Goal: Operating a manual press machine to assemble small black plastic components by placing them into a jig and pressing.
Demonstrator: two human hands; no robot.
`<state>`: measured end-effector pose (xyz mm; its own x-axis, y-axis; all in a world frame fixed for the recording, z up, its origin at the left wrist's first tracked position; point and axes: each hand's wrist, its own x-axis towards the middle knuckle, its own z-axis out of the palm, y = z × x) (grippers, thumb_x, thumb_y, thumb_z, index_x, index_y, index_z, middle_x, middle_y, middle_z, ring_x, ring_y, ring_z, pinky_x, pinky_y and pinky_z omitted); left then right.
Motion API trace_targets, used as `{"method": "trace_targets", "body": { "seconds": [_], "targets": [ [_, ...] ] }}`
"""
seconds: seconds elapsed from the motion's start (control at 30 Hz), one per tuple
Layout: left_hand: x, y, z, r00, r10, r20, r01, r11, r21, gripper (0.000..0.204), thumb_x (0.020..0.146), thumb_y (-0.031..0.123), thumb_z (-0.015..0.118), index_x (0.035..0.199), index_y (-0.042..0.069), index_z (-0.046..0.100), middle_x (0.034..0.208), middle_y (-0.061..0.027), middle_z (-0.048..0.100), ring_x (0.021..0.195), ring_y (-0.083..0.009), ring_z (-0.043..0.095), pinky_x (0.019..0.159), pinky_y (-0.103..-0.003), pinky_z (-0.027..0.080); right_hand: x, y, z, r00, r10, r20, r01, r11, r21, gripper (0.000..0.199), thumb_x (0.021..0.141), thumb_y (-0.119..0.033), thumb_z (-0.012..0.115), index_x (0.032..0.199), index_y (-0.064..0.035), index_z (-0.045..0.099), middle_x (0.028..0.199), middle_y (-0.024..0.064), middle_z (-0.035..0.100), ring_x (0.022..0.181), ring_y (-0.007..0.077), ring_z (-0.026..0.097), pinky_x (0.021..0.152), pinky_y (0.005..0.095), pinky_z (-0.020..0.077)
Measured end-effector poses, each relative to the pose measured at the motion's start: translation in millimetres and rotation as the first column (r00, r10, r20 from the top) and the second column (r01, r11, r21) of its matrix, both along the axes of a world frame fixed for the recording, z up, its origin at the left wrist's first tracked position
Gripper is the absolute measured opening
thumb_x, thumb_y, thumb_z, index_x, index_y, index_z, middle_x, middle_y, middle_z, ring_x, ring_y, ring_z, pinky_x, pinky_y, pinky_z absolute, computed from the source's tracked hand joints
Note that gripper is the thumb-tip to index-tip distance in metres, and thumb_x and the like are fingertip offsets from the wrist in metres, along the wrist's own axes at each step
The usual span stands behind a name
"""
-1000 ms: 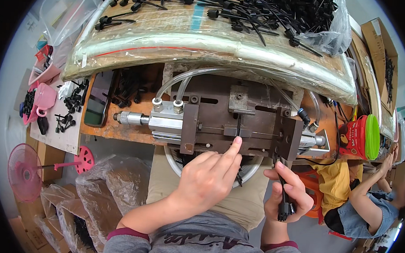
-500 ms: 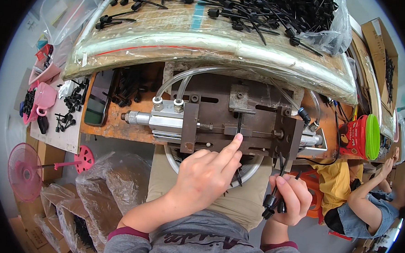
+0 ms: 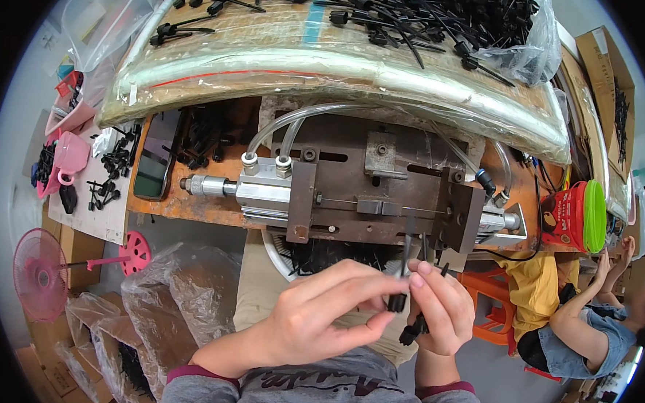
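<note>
My left hand (image 3: pixel 335 311) is closed, pinching a black plastic stem piece (image 3: pixel 397 302) between thumb and fingers, its wider head down and its thin stem pointing up, blurred. Touching it at the fingertips, my right hand (image 3: pixel 444 310) grips several similar black stem pieces (image 3: pixel 413 332), heads down and stems up. Both hands are just in front of a dark metal jig (image 3: pixel 406 140). On the jig, a small dark block (image 3: pixel 378 207) lies between two thin rods, with a metal stop bracket (image 3: pixel 380 153) behind it. Silver air cylinders (image 3: pixel 265 191) flank the jig.
A plastic-wrapped cardboard surface (image 3: pixel 249 63) piled with black stem pieces (image 3: pixel 485 17) stands behind the jig. Clear hoses (image 3: pixel 320 110) arch over it. A phone (image 3: pixel 157 156) lies left, a red and green bucket (image 3: pixel 573 218) right. Another person (image 3: pixel 586 325) sits at far right.
My left hand has drawn back from the jig block to my right hand. The stem piece standing at the block is gone from there. The left cylinder's rod has moved left, away from the block.
</note>
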<state>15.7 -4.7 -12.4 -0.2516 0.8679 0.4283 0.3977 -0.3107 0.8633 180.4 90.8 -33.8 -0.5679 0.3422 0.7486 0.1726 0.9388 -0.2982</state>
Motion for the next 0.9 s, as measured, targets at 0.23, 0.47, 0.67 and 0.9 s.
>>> {"method": "trace_targets", "body": {
  "seconds": [0.23, 0.47, 0.67, 0.9],
  "targets": [
    [-6, 9, -21, 0.834, 0.049, -0.549, -0.089, 0.995, -0.046, 0.031, 0.076, -0.001, 0.071, 0.107, -0.003, 0.067, 0.121, -0.0171, 0.063, 0.091, -0.0259, 0.068, 0.082, -0.036, 0.056, 7, 3, -14, 0.987, -0.087, -0.138, 0.068, 0.988, -0.138, 0.039, 0.083, 0.011, 0.068, 0.115, -0.0019, 0.051, 0.105, 0.0202, 0.070, 0.084, 0.0307, 0.073, 0.070, 0.0347, 0.0583],
    [-6, 19, -21, 0.696, 0.037, -0.717, -0.130, 0.989, -0.076, 0.024, 0.081, 0.008, 0.068, 0.102, -0.003, 0.068, 0.132, -0.0178, 0.060, 0.086, -0.0207, 0.069, 0.084, -0.036, 0.056, 14, 0, -9, 0.993, -0.105, -0.059, 0.094, 0.981, -0.171, 0.048, 0.086, 0.012, 0.064, 0.121, -0.0066, 0.037, 0.104, 0.0215, 0.070, 0.085, 0.0313, 0.073, 0.066, 0.0344, 0.0571],
    [-7, 19, -17, 0.689, 0.005, -0.725, -0.157, 0.977, -0.143, 0.022, 0.080, 0.008, 0.069, 0.100, 0.000, 0.069, 0.131, -0.0137, 0.062, 0.076, -0.0194, 0.069, 0.075, -0.030, 0.057, 14, -1, -12, 0.978, -0.055, -0.200, 0.007, 0.972, -0.235, 0.045, 0.089, 0.006, 0.064, 0.121, -0.0064, 0.036, 0.105, 0.0222, 0.070, 0.081, 0.0313, 0.073, 0.061, 0.0348, 0.0563],
    [-7, 16, -16, 0.883, 0.052, -0.466, -0.120, 0.986, -0.119, 0.026, 0.078, 0.008, 0.077, 0.102, -0.001, 0.069, 0.124, -0.0144, 0.066, 0.075, -0.0184, 0.069, 0.067, -0.024, 0.057, 18, -5, -4, 0.988, -0.142, -0.053, 0.138, 0.987, -0.079, 0.029, 0.086, -0.007, 0.073, 0.110, -0.0057, 0.055, 0.106, 0.0148, 0.070, 0.085, 0.0272, 0.069, 0.073, 0.0372, 0.0562]
  ]
}}
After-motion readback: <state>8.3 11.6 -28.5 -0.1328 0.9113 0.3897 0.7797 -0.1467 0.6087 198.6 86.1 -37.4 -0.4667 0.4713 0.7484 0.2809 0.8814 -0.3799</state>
